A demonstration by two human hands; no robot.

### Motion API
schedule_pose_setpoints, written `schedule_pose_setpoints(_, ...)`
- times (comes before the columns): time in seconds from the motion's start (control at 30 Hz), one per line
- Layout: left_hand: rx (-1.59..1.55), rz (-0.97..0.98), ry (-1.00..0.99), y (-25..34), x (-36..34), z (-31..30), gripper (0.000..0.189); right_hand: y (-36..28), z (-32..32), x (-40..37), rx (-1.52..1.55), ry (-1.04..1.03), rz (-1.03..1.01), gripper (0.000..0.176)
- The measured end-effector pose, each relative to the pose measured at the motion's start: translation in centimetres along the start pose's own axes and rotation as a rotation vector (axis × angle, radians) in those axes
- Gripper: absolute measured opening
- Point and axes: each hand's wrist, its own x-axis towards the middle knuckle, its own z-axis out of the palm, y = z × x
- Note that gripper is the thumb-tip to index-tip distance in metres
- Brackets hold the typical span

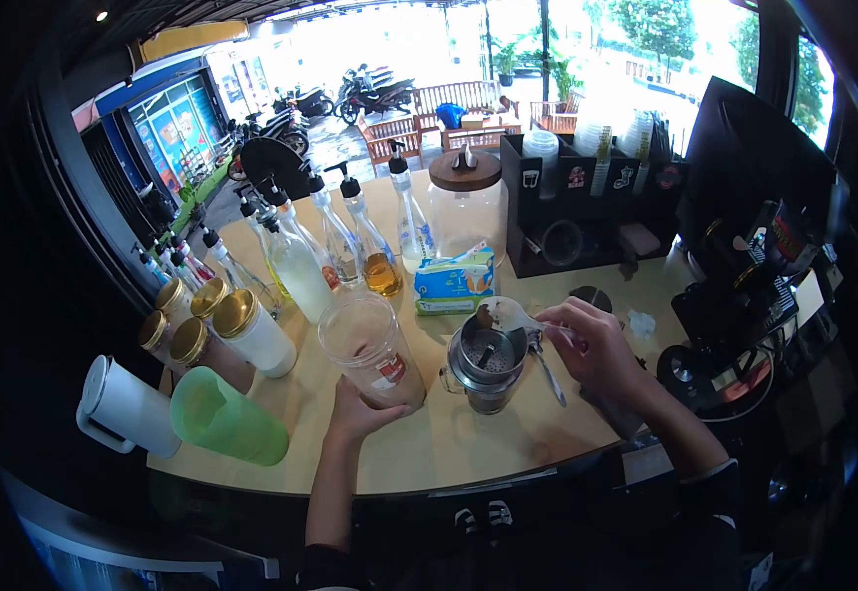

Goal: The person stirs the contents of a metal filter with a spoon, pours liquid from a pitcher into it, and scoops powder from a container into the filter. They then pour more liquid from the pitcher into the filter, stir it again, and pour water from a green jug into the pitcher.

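Observation:
My left hand (362, 412) is wrapped around the lower side of a clear open jar (370, 360) with a red-and-white label; some brown contents show low inside. My right hand (596, 340) grips a pale plastic spoon (513, 315), its bowl holding something brown. The spoon is over the rim of a metal drip coffee filter (489, 357), which sits on a glass mug (489, 399). A metal spoon (549, 374) lies on the counter just right of the mug.
Pump bottles (355, 236) and gold-lidded jars (252, 330) line the left and back. A green pitcher (232, 419) and a white jug (129, 404) stand front left. A blue carton (456, 286) is behind the filter; a black cup organizer (587, 207) stands behind.

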Motion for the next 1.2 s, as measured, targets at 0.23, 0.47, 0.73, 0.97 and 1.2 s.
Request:
schedule_pose_setpoints(0.23,0.031,-0.008,-0.024,-0.3,0.2,-0.3,0.108,0.6,0.9,-0.5,-0.001,0.046,-0.043,0.019)
schedule_pose_setpoints(0.47,0.033,0.015,0.013,0.4,0.1,0.0,0.098,1.3,1.1,-1.3,-0.012,0.107,-0.064,0.021)
schedule_pose_setpoints(0.73,0.004,0.050,0.037,1.2,0.0,0.5,0.087,0.9,0.0,-3.2,-0.081,0.125,-0.083,0.023)
schedule_pose_setpoints(0.97,-0.131,-0.024,0.042,1.7,-0.2,0.8,0.091,0.7,0.6,-3.7,-0.162,0.131,-0.149,0.027)
schedule_pose_setpoints(1.2,-0.097,-0.042,0.038,2.9,-0.3,1.1,0.092,0.8,0.5,-3.7,-0.226,0.150,-0.272,0.030)
